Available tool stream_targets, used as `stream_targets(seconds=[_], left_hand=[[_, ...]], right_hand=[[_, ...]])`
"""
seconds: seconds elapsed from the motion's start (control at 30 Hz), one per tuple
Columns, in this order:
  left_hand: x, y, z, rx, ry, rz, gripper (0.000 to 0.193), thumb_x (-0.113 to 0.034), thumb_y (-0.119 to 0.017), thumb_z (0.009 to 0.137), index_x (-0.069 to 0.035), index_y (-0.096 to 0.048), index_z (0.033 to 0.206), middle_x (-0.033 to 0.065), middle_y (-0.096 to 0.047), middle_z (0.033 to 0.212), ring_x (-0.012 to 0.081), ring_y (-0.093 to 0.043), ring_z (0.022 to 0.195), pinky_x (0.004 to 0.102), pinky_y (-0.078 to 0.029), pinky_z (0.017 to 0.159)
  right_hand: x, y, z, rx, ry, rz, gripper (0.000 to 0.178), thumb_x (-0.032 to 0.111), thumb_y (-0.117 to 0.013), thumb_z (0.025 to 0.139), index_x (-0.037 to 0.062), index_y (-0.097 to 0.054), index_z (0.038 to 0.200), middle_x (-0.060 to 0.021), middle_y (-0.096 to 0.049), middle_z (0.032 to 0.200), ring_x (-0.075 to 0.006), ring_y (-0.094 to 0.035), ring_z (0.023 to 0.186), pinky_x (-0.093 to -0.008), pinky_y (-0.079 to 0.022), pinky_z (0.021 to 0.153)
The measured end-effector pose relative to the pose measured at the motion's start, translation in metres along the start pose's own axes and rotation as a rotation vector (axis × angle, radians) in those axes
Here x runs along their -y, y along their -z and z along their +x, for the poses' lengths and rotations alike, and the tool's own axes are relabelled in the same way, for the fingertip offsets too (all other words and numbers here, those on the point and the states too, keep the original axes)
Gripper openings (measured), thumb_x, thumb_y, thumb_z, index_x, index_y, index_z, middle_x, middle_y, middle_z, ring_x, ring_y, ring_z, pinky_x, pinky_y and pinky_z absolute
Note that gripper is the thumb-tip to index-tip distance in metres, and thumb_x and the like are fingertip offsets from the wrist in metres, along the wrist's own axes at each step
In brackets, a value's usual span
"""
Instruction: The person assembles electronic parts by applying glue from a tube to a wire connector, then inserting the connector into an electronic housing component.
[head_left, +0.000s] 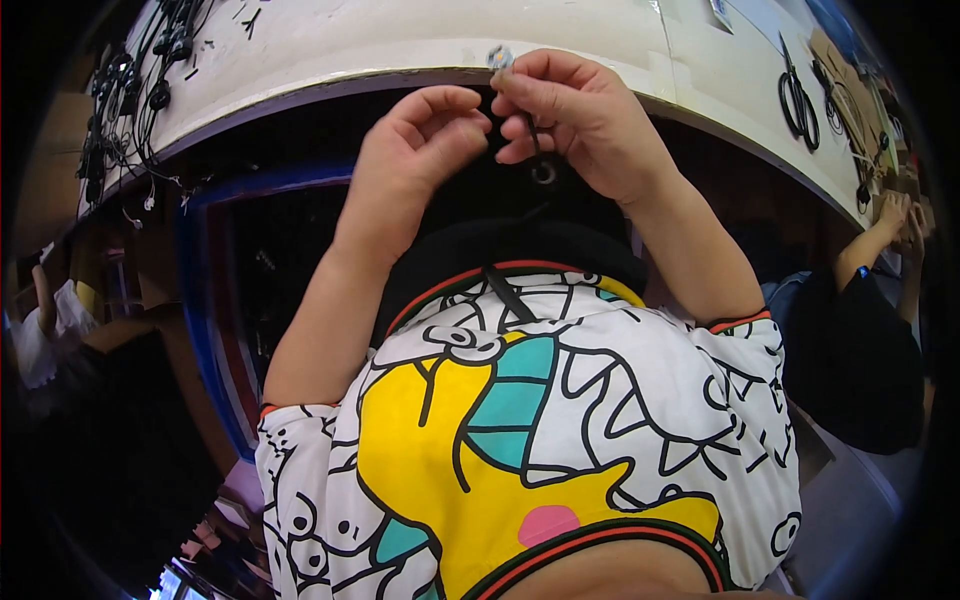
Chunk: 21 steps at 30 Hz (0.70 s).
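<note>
My right hand [590, 120] is closed above the near edge of the table. Between thumb and forefinger it pinches a small round silvery piece [499, 57] with a yellow spot at its centre. A short black cord [533, 132] hangs below these fingers, and a dark ring-shaped part [543, 173] is at its lower end. Just to the left, my left hand [425, 135] is held apart from the right one. Its fingers are curled in with the thumb against them, and whatever they may hold is hidden.
Black cables [125, 95] lie heaped at the table's left end and hang over its edge. Black-handled scissors [797, 105] and a coiled dark cord [835, 90] lie at the right. Farther right are another person's hands [900, 215]. A blue-rimmed container [205, 300] stands below the table.
</note>
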<state>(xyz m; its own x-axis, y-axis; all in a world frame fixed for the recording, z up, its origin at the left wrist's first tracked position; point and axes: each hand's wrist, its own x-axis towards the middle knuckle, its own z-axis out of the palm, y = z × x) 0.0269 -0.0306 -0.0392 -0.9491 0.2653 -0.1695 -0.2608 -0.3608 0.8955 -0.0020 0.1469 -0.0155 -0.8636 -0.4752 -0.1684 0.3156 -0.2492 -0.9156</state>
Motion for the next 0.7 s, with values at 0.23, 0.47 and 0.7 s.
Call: stream_targets(seconds=[0.23,0.47,0.7], left_hand=[[0.032,-0.022,-0.006,0.037,-0.135,-0.005,0.052,0.002,-0.064,0.070,-0.004,-0.040,0.116,0.0053,-0.047,0.102,0.0123,-0.050,0.088,0.0233,-0.043,0.077],[0.002,-0.022,0.013,0.027,-0.329,-0.188,0.043,-0.029,-0.070,0.070,-0.004,-0.047,0.095,0.0075,-0.049,0.084,0.0077,-0.037,0.054,0.0169,-0.033,0.052],[-0.018,-0.033,0.024,-0.172,-0.164,-0.277,0.007,-0.008,-0.053,0.080,-0.006,-0.049,0.085,-0.0008,-0.040,0.058,0.0054,-0.026,0.043,0.0200,-0.024,0.044]], right_hand=[[0.007,-0.015,0.003,-0.069,0.097,0.519,0.014,0.013,-0.056,0.083,0.0008,-0.056,0.091,-0.0075,-0.058,0.081,-0.0165,-0.059,0.073,-0.0286,-0.051,0.068],[0.012,0.003,-0.010,0.102,1.096,-0.979,0.008,0.011,-0.067,0.068,0.0130,-0.065,0.076,-0.0004,-0.057,0.075,-0.0178,-0.056,0.066,-0.0275,-0.044,0.056],[0.072,0.086,0.015,-0.194,0.904,-1.101,0.015,0.007,-0.061,0.074,0.0092,-0.061,0.089,-0.0043,-0.060,0.080,-0.0153,-0.058,0.064,-0.0253,-0.047,0.056]])
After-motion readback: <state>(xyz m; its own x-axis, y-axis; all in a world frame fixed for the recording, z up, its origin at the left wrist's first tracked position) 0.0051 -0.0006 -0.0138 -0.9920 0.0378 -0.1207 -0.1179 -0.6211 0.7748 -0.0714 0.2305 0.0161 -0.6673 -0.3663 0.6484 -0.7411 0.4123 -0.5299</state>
